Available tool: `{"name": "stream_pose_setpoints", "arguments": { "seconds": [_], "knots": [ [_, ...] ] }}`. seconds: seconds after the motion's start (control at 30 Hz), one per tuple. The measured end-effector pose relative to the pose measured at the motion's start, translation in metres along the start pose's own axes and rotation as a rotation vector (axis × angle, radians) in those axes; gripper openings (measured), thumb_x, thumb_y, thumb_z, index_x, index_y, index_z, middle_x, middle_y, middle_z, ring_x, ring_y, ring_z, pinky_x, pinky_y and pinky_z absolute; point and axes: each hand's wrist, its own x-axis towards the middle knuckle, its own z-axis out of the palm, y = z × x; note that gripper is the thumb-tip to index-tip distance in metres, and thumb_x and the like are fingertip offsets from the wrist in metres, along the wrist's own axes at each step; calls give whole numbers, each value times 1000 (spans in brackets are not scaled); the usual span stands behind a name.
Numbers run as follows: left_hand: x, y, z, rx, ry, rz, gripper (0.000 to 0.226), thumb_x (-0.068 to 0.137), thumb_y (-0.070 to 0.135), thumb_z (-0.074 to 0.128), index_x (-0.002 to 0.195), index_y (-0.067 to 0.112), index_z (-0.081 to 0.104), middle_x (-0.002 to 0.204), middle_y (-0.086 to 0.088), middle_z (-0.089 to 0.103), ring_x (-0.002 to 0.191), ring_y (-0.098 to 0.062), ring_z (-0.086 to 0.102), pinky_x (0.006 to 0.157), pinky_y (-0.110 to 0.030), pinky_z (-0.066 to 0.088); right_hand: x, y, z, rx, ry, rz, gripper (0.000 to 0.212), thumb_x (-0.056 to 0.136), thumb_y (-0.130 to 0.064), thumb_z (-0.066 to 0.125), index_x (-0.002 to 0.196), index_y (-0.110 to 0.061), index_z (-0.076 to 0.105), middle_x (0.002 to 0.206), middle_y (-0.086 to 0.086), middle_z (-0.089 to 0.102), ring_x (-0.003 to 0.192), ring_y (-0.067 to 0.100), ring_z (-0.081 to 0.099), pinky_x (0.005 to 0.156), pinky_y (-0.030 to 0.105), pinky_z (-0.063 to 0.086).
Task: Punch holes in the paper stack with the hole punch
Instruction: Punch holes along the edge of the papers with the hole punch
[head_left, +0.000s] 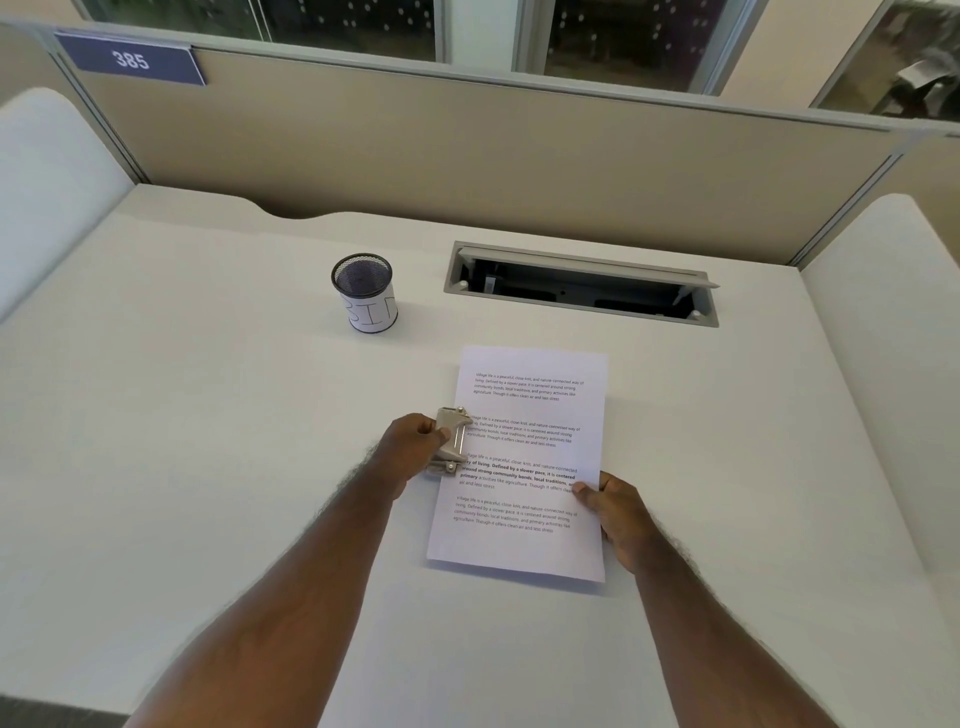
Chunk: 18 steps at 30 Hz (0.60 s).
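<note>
A white paper stack (524, 457) with printed text lies flat on the white desk (208, 415), long side running away from me. A small beige and metal hole punch (451, 440) sits at the middle of the stack's left edge, its mouth over that edge. My left hand (415, 447) grips the punch from the left. My right hand (613, 512) pinches the stack's right edge, thumb on top of the sheet.
A black mesh cup (365, 292) with a white label stands behind and left of the paper. An open grey cable hatch (582, 285) is set in the desk behind the paper. Beige partition walls (467, 156) ring the desk.
</note>
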Motion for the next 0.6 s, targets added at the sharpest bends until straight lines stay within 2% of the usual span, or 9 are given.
{"name": "stream_pose_setpoints", "arguments": {
  "seconds": [0.07,0.13,0.2,0.27,0.3,0.4,0.5,0.6],
  "knots": [
    [-1,1,2,7,-5,-2,12,88,14,66,81,9,58,79,-14,54,73,-22,49,71,-35,44,0,0,0,-3,0,5,13,92,-5,59,95,-12,70,103,14,73,86,28,66,82,44,54],
    [-1,3,3,-10,1,-14,10,88,13,67,82,9,60,81,-15,58,73,-23,52,72,-37,48,1,0,-1,-5,-4,2,13,92,-5,59,96,-12,70,104,14,73,87,28,66,83,45,54],
    [-2,6,3,-47,2,-35,7,87,10,68,88,8,62,90,-18,65,78,-27,61,83,-45,55,1,1,-1,-7,-5,-2,14,92,-5,59,98,-11,70,105,15,73,87,28,66,83,45,54],
    [-2,8,3,-101,10,-69,18,85,8,70,102,7,63,107,-20,69,92,-32,69,90,-50,56,2,1,-1,-11,-4,-3,14,92,-4,59,99,-10,70,106,16,73,87,28,66,84,44,54],
    [-1,9,4,-122,15,-87,28,84,8,72,110,7,62,114,-20,68,98,-33,70,91,-49,56,2,1,-1,-15,-3,-3,14,92,-4,60,100,-9,70,106,16,73,87,28,67,84,44,54],
    [1,10,5,-162,12,-143,50,82,10,75,128,7,55,124,-20,64,97,-30,67,86,-42,56,4,1,-1,-42,3,11,14,92,-6,60,103,-7,69,106,16,73,88,29,67,85,46,55],
    [3,13,3,-211,-14,-216,54,81,6,76,130,0,53,122,-25,64,104,-35,67,97,-52,52,3,0,-1,-51,11,38,11,92,-9,61,97,-13,70,101,10,75,84,26,68,77,40,56],
    [4,17,1,-237,-31,-268,38,81,1,75,116,-6,63,104,-25,69,88,-32,67,93,-47,54,2,-2,-1,-56,14,44,10,91,-10,62,91,-15,70,97,7,75,79,22,68,69,32,55]
  ]
}}
